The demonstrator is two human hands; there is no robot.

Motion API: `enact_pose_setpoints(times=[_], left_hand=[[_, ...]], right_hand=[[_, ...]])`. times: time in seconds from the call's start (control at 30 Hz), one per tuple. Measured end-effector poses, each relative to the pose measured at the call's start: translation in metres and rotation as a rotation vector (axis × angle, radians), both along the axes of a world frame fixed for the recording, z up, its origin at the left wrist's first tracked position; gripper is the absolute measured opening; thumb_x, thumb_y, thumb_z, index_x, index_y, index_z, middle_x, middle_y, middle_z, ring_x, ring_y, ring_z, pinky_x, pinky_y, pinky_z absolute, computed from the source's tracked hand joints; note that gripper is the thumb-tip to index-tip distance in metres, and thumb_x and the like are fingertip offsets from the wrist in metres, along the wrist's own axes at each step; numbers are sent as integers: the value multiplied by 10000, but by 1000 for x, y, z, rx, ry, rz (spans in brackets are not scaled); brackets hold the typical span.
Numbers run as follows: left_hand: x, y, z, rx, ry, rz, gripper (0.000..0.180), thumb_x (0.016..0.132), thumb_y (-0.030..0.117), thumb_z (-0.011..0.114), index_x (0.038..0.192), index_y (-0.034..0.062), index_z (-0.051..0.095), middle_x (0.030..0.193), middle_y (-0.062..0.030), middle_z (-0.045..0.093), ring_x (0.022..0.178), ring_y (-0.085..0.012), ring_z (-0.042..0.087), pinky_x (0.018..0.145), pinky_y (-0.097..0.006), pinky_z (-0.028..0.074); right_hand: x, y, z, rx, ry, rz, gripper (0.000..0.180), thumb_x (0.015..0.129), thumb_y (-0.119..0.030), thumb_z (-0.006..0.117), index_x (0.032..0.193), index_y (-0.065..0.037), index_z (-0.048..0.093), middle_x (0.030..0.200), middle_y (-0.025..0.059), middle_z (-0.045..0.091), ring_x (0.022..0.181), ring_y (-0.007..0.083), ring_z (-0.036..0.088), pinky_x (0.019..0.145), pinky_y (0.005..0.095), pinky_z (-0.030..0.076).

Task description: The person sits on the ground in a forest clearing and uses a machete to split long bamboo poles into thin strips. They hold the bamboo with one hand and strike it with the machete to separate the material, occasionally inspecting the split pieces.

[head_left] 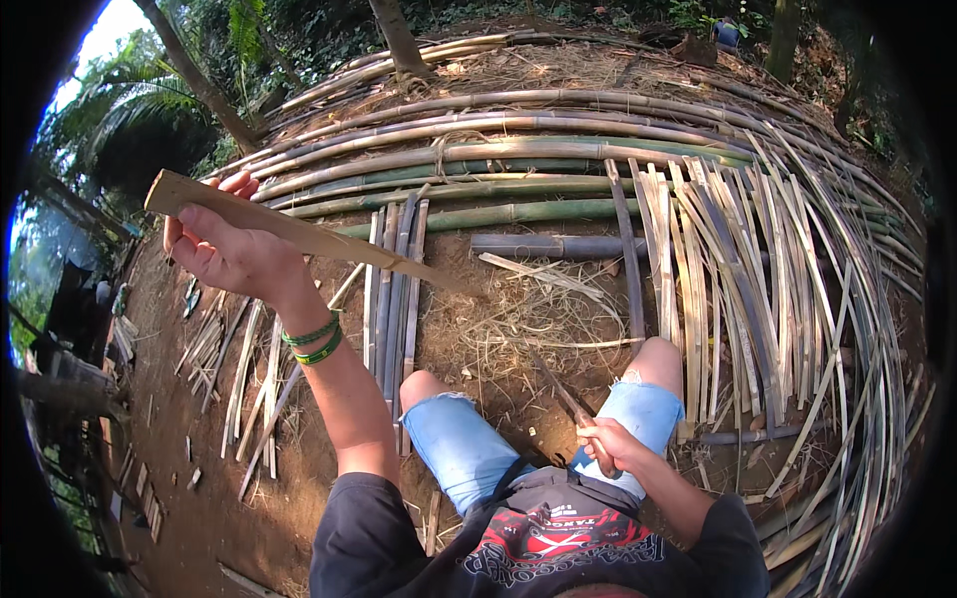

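My left hand (227, 249) is raised to the left and grips a pale split bamboo strip (329, 240) near its thick end. The strip slants down to the right and tapers to a thin point. My right hand (608, 445) rests near my right knee and is closed on the wooden handle of a long knife (560, 392). Its dark blade points up and away over the ground between my knees. Two green bands (314, 342) circle my left wrist.
Long green and brown bamboo poles (478, 154) lie stacked across the ground ahead. Bundles of split strips (743, 289) fan out to the right, and a shorter bundle (394, 289) lies by my left knee. Shavings (528, 309) litter the dirt. Tree trunks (399, 35) stand behind.
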State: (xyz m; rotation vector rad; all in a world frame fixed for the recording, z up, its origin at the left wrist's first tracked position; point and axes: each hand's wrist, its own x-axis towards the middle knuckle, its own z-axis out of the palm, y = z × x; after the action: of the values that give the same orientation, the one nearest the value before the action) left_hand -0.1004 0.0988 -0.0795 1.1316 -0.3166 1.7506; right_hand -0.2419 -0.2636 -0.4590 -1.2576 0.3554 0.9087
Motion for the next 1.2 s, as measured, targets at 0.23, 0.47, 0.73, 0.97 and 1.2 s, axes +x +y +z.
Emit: enact_pose_setpoints(times=[0.23,0.47,0.73,0.97,1.2], left_hand=[[-8,-13,0,27,26,3,232,1011,267,468,1062,45,421,918,-89,590,856,-159,623,709,-295,543],[-25,-39,-3,216,69,-75,303,997,390,466,985,96,393,841,-50,498,686,-109,501,579,-237,433],[-36,-87,-13,432,3,-29,328,1012,391,428,923,87,345,792,-44,424,638,-133,442,518,-257,367],[-35,-109,-10,569,32,-54,303,976,340,521,987,59,410,836,-86,518,704,-141,463,616,-283,398],[-31,-118,-14,642,-35,-95,253,961,247,562,1025,37,437,787,-104,521,666,-190,464,574,-318,403]], right_hand=[[15,48,110,167,-640,-69,234,993,-251,508,990,-18,529,675,-20,483,546,54,458,484,222,372],[35,91,191,374,-660,-31,317,1004,-315,471,1040,-2,512,658,4,491,550,60,446,490,221,353],[40,79,286,535,-1002,61,419,1002,-386,454,1101,19,495,654,4,481,535,51,428,485,222,345],[39,35,359,310,-1259,235,406,974,-392,522,1061,5,533,599,6,517,527,66,480,490,246,370],[29,25,368,290,-1254,187,568,947,-542,480,1028,19,494,613,12,486,506,57,421,448,222,344]])
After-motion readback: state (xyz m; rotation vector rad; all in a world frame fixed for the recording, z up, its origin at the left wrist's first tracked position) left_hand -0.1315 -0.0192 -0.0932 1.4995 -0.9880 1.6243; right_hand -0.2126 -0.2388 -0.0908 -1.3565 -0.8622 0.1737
